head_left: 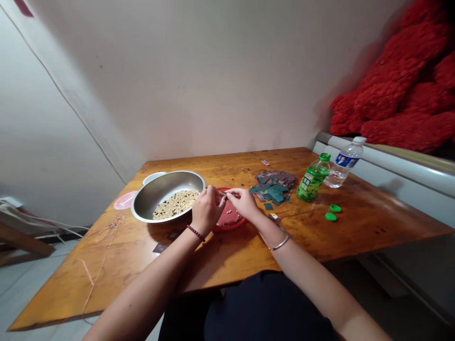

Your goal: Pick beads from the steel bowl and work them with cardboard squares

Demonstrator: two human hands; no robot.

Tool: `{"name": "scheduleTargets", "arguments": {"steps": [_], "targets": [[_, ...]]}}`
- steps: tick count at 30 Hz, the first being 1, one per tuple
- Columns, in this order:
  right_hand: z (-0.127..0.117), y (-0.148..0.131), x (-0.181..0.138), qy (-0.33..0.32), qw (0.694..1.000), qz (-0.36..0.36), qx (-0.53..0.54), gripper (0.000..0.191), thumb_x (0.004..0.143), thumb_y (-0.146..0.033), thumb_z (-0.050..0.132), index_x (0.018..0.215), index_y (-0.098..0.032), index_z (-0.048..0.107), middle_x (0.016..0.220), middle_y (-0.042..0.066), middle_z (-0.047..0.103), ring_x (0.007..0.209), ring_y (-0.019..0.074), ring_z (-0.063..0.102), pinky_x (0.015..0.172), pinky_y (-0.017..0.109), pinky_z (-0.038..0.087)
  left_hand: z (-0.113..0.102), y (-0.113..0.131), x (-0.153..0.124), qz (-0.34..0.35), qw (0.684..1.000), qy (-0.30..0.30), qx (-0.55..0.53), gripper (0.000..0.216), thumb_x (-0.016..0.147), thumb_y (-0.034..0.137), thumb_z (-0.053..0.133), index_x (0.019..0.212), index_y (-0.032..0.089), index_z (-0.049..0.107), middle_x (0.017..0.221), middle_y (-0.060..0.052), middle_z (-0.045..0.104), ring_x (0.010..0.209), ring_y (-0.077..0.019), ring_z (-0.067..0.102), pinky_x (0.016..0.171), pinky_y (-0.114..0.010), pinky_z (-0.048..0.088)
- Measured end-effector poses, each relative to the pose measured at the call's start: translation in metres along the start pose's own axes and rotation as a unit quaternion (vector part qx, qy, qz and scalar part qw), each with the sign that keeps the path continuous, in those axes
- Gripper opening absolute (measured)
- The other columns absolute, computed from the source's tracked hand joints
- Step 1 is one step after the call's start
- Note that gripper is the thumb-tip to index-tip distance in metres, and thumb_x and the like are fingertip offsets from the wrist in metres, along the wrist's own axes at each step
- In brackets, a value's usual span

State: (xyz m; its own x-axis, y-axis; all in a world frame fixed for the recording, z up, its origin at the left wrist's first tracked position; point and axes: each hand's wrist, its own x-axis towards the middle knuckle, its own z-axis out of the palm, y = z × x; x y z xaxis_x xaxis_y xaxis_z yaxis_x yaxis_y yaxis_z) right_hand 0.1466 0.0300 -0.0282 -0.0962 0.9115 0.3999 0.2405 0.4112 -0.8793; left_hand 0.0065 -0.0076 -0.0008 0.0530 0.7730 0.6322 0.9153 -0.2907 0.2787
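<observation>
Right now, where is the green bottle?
In the head view, the green bottle stands at right, between the card pile and the water bottle.

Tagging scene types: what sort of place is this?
Probably a home corner used for handcraft: a wooden table against a bare wall, a metal bowl of beads, a pile of small cards.

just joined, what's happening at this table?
A person sits at a wooden table, with the left hand and right hand pinched fingertip to fingertip over a red dish holding a few beads. What they grip is too small to tell. A steel bowl of pale and dark beads sits left of the dish. Teal and purple cards, a green bottle and a water bottle lie to the right.
</observation>
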Motion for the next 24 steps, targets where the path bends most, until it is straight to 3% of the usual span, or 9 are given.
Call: {"name": "scheduleTargets", "arguments": {"steps": [13, 24], "targets": [[-0.0006, 0.0013, 0.0002, 0.000, 1.000, -0.002, 0.006, 0.016, 0.081, -0.024, 0.057, 0.084, -0.017, 0.071, 0.087, 0.007, 0.074, 0.079, 0.0182, 0.069, 0.077, 0.029, 0.054, -0.0012, -0.0003, 0.0008, -0.029, 0.999, -0.001, 0.013, 0.023, 0.080, 0.041, 0.055, 0.090, 0.022, 0.048, 0.086, -0.003, 0.063, 0.075, -0.0168, 0.058, 0.059, -0.025, 0.037], [-0.0008, 0.0008, -0.0005, 0.001, 1.000, -0.002, 0.000, 0.015, 0.081, -0.024, 0.057, 0.084, -0.018, 0.071, 0.087, 0.006, 0.074, 0.079, 0.0182, 0.069, 0.076, 0.029, 0.054, -0.0009, 0.0010, 0.0007, -0.012, 1.000, -0.004, 0.006, 0.021, 0.080, 0.039, 0.056, 0.088, 0.021, 0.048, 0.084, -0.004, 0.062, 0.078, -0.0175, 0.059, 0.062, -0.026, 0.039]]}}
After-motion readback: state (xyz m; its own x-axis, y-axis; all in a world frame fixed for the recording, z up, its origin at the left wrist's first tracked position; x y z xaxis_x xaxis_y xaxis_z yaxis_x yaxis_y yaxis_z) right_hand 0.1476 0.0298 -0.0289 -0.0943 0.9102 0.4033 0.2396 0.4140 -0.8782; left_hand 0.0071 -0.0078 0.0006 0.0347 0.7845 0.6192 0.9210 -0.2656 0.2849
